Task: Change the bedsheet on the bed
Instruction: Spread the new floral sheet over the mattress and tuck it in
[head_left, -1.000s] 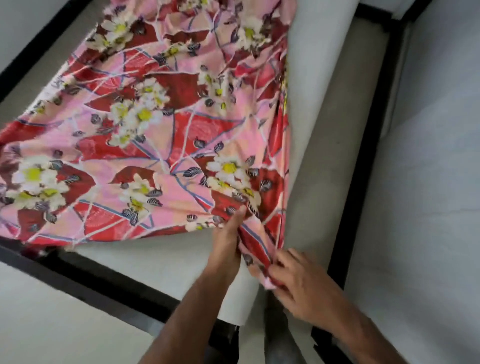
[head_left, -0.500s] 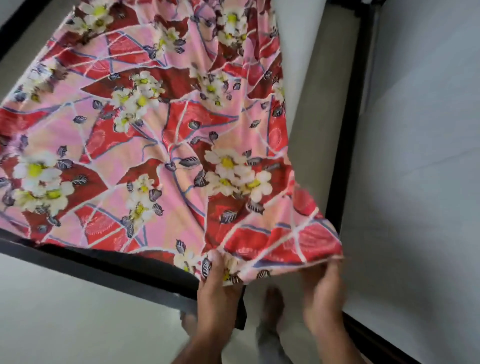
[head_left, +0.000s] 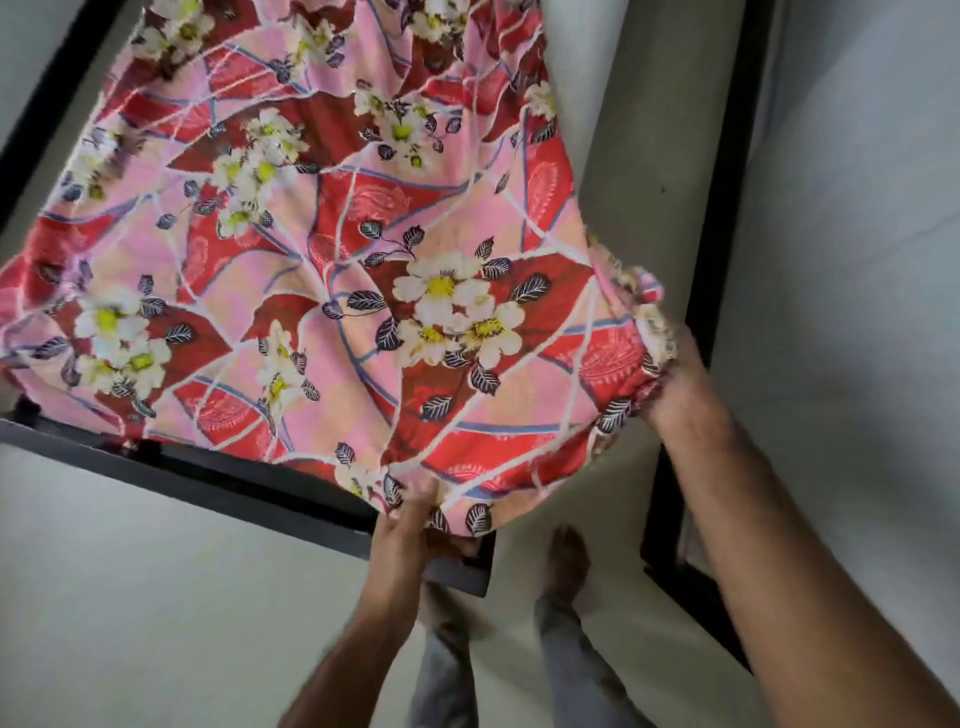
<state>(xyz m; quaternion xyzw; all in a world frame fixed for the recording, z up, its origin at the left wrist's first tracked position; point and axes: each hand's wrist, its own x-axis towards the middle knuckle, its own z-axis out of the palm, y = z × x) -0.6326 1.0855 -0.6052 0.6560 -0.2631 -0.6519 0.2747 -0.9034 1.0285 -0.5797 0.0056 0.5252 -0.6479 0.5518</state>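
Here, both hands are gripping the floral bedsheet (head_left: 332, 270) at the bed's near corner, left hand (head_left: 410, 530) pinching its hem, right hand (head_left: 675, 384) clutching the bunched edge

Soft printed cloth over a dark, matt frame.

The bedsheet (head_left: 363, 270) is thin, matt cloth, printed in pink and red with white flowers, its near edge gathered and puckered. The bed frame (head_left: 249, 488) looks smooth, black and dull. The mattress (head_left: 582, 78) has pale, plain fabric. The floor (head_left: 156, 597) is smooth and faintly glossy.
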